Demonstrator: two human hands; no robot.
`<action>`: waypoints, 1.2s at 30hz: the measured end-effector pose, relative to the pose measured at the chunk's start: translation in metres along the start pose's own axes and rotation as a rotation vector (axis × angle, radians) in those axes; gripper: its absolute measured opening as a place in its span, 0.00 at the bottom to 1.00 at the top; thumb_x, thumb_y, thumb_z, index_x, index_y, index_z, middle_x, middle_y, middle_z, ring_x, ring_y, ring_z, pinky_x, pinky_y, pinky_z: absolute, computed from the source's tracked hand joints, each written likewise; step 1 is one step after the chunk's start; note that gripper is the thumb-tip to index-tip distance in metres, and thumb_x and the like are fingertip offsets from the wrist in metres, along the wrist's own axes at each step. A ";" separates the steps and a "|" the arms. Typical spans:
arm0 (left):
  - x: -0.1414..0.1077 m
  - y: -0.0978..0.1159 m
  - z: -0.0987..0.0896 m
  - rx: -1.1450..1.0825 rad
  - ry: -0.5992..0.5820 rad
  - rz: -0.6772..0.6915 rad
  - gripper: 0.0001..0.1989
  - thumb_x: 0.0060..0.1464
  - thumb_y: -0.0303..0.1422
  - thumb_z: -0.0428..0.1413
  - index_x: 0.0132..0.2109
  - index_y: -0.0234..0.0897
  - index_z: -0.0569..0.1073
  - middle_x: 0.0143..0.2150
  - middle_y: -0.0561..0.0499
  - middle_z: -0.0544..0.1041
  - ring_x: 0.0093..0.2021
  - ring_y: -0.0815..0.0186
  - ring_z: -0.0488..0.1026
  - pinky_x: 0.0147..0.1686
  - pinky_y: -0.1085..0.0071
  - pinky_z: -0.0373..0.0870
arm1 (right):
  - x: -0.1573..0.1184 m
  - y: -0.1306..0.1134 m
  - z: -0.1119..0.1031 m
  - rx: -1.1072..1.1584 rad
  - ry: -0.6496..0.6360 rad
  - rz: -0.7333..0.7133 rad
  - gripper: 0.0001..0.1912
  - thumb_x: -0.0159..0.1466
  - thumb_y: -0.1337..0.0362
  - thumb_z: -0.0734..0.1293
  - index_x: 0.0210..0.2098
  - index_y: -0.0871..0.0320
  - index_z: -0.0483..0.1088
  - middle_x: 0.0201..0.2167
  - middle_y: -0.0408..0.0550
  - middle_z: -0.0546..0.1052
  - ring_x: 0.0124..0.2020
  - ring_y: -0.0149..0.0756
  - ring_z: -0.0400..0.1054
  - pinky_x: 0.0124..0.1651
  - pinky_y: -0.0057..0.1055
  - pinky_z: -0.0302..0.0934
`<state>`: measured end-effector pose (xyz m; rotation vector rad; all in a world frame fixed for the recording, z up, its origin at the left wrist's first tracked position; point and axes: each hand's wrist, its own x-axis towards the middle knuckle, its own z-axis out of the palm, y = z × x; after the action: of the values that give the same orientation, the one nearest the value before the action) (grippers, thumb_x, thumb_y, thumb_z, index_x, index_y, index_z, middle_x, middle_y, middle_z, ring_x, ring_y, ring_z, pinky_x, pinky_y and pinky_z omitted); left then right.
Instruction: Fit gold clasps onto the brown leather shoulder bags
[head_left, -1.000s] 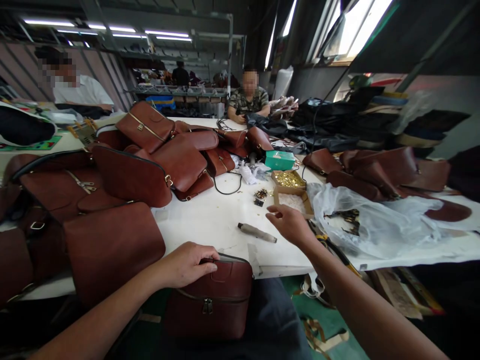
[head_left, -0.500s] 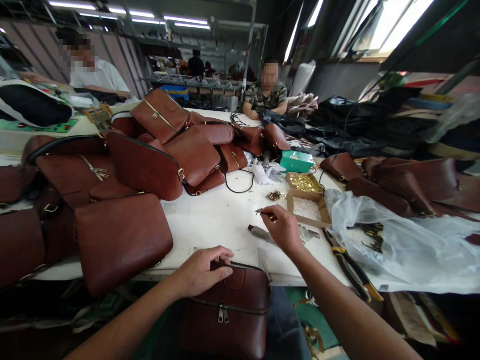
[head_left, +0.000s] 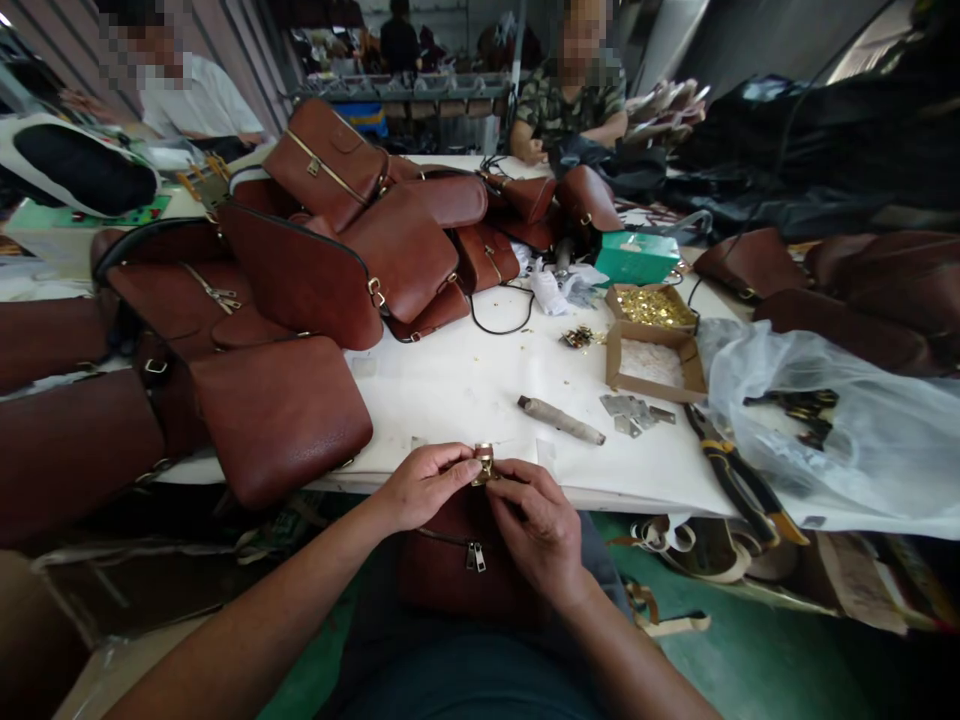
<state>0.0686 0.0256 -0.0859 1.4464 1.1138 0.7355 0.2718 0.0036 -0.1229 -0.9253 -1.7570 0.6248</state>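
A brown leather bag (head_left: 465,590) with a double-pull zipper lies on my lap at the table's edge. Above its top, my left hand (head_left: 424,485) pinches a small brass-coloured metal fitting (head_left: 484,462) with a brown band across it, between thumb and fingers. My right hand (head_left: 536,520) meets it from the other side, its fingers closed on the lower part of the same fitting. The exact shape of the fitting is too small to make out, and fingers cover part of it.
Brown leather bags (head_left: 285,415) are heaped on the left. A wrapped rod-like tool (head_left: 562,418), metal plates (head_left: 634,412), pliers (head_left: 739,475), cardboard trays (head_left: 615,365) and a clear plastic bag (head_left: 847,430) lie ahead and to the right. Two people sit across the table.
My right hand has come back from over the table with a small metal piece and joined my left hand above the bag. My left hand has lifted its fingers into a pinch. The view tilted down.
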 end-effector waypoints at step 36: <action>-0.007 0.002 0.013 0.164 0.095 0.267 0.08 0.68 0.36 0.59 0.42 0.37 0.80 0.39 0.50 0.79 0.41 0.67 0.76 0.45 0.71 0.70 | -0.002 -0.017 -0.021 0.019 -0.003 0.120 0.08 0.65 0.69 0.76 0.42 0.52 0.79 0.36 0.45 0.80 0.37 0.36 0.76 0.39 0.34 0.70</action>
<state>0.0782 0.0146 -0.0852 1.7364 1.0847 0.9246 0.2868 -0.0080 -0.1029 -1.0226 -1.7049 0.7190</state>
